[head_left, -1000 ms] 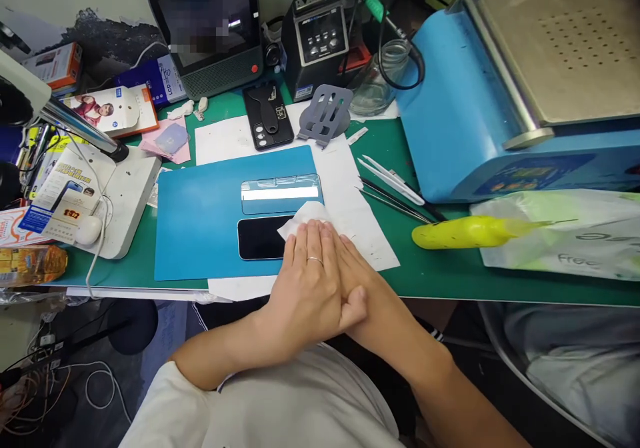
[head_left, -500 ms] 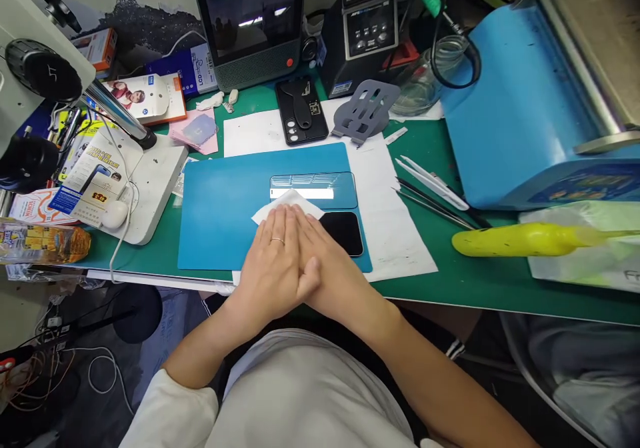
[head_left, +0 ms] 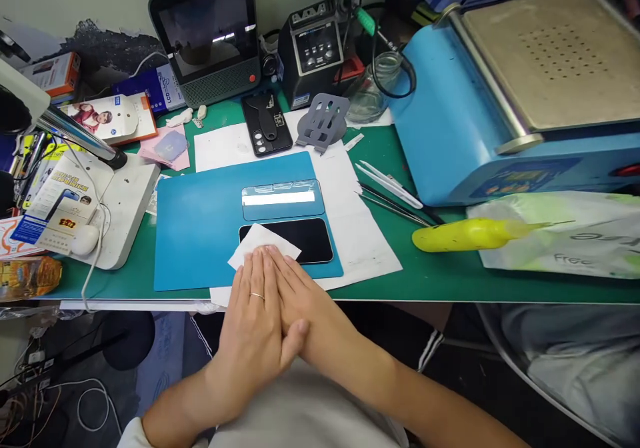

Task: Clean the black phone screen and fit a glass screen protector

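My left hand (head_left: 250, 331) and my right hand (head_left: 313, 311) lie pressed together, the left partly over the right, with fingers stretched forward. Their fingertips rest on a white wipe (head_left: 263, 238). This wipe covers the left part of a black-screened phone (head_left: 305, 240), which lies on a blue mat (head_left: 197, 235). Just beyond the phone is a clear glass sheet (head_left: 283, 211) with a bright reflection. Neither hand has its fingers wrapped round anything.
A black phone case (head_left: 267, 125) and grey stand (head_left: 323, 121) are behind the mat. Tweezers (head_left: 390, 185), a yellow bottle (head_left: 465, 235) and a blue machine (head_left: 435, 128) are to the right. On the left stands a white base (head_left: 130, 201); a display (head_left: 207, 28) is at the back.
The camera view has shifted, moving the bench leftward in the picture. Both hands and the wipe have come back toward the front edge, uncovering more of the phone and the glass sheet.
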A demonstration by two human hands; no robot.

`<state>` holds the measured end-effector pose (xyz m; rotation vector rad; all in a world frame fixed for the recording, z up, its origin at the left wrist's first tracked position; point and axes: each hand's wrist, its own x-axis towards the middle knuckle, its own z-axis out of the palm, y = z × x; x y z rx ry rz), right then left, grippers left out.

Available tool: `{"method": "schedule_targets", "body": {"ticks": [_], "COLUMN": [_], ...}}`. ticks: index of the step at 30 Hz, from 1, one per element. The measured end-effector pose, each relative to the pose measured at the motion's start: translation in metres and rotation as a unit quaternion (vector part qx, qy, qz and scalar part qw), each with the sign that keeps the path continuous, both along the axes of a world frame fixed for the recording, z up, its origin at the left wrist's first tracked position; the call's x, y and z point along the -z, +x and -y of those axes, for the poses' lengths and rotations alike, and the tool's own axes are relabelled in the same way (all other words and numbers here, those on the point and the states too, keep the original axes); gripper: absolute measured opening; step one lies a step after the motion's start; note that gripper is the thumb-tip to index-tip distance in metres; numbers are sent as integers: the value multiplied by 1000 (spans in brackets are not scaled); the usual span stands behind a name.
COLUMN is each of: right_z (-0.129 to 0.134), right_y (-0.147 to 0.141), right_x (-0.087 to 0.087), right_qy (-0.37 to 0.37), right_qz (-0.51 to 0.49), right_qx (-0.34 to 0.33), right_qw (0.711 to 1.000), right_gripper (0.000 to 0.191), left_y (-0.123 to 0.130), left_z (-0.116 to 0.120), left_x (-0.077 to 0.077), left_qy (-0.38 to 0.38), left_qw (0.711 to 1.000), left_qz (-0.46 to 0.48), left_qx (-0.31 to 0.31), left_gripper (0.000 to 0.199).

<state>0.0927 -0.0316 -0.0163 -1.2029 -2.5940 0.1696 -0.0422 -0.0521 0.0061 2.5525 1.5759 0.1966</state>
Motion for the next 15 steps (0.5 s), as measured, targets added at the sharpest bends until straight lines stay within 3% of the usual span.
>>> {"method": "schedule_targets", "body": {"ticks": [8,15], "right_z": [11,-9], "right_y": [42,68], "right_x": [8,16], "right_qy": [-12,-25], "right_qz": [-26,-35], "right_qx": [65,62], "right_qw": [997,997], "right_gripper": [80,81], "left_y": [47,71], "left_z": [-6,-36], "left_x": [6,7], "left_qy": [6,-11], "left_qw": [999,999], "left_qz": [6,20], "left_qx": [34,41], "left_gripper": [84,88]}}
